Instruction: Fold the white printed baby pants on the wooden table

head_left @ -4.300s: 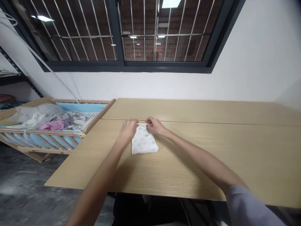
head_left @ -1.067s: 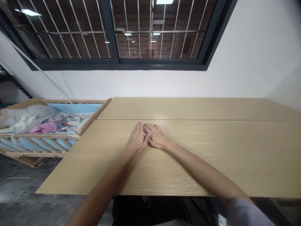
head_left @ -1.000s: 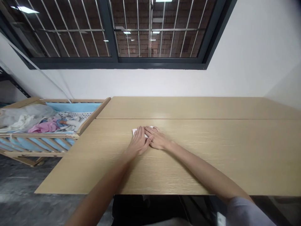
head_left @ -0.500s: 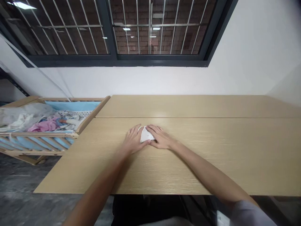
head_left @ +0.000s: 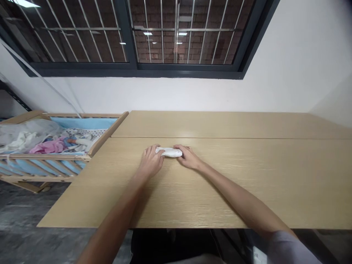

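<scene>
A small white patterned cloth (head_left: 168,152), folded into a narrow roll, lies on the light wooden table (head_left: 247,172). My left hand (head_left: 150,162) grips its left end with curled fingers. My right hand (head_left: 187,157) holds the right end, fingers closed over it. Both forearms reach in from the bottom of the picture.
A wooden crib (head_left: 55,146) with blue lining stands against the table's left edge, holding a heap of clothes, pink and white among them. A white wall and a barred window (head_left: 132,33) lie behind. The dark floor shows below left.
The flat folded cloth seen earlier has been pressed under both palms and folded smaller. My hands have moved apart to its two ends, and it is a narrow roll.
</scene>
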A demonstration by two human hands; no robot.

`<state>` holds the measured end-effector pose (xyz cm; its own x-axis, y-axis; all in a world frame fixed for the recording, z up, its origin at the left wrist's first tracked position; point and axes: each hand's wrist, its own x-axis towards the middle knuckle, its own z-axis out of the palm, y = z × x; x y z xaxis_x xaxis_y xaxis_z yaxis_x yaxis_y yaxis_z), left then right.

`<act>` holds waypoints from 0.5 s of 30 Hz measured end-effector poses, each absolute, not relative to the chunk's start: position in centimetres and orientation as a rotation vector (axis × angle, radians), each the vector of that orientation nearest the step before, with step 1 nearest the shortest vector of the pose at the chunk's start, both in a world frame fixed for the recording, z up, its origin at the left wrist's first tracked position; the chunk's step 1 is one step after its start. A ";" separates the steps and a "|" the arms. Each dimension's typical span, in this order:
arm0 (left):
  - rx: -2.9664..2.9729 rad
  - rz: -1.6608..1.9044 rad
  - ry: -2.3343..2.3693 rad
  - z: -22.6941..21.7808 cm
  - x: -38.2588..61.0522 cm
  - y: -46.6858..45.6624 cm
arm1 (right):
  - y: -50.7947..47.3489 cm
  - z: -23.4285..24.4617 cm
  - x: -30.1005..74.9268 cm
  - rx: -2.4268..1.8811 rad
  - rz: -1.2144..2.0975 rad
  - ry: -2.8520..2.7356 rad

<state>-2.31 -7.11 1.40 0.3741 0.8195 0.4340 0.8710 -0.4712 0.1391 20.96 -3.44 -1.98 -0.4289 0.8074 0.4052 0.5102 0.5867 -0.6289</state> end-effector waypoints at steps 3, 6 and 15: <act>-2.508 -1.034 -1.669 2.5 -2.2 -7.1 | -2.9 -0.2 20.7 -1.006 0.828 -1.854; -2.670 -1.689 -1.875 3.5 -2.1 -7.1 | -2.4 2.6 20.8 -0.950 1.024 -1.621; -2.646 -1.129 -2.489 2.6 -1.3 -7.8 | 0.1 2.7 21.5 -1.254 1.154 -1.662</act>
